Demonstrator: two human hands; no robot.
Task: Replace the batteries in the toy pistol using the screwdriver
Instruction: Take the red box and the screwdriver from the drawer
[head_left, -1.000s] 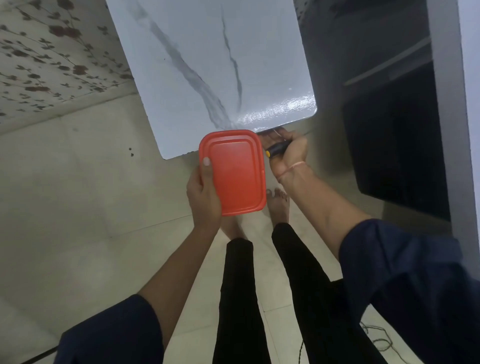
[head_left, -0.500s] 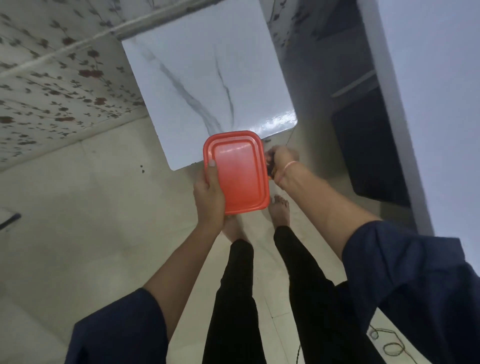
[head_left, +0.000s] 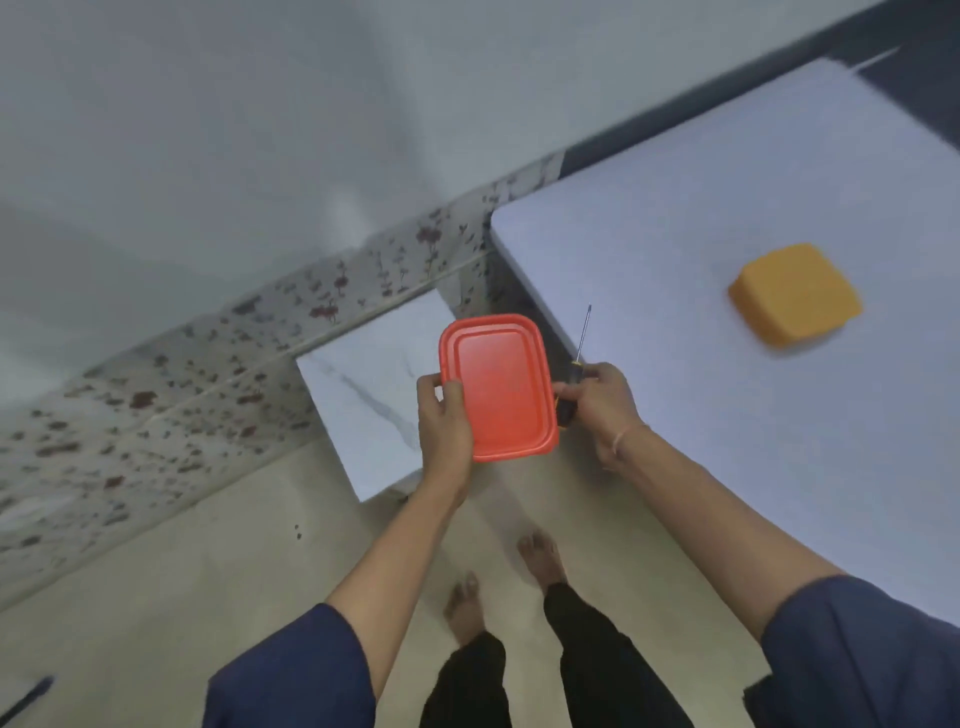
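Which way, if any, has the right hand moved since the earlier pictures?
Yes: the right hand moved rightward, from the marble slab's corner to the white table's edge.

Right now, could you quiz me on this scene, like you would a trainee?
1. True or false: the left hand grips the red lid.
2. Which tool does the right hand hold: A hammer, B screwdriver, C pliers?
3. Fill in: the orange container rests on the white ____.
Key: 1 true; 2 B; 3 table.
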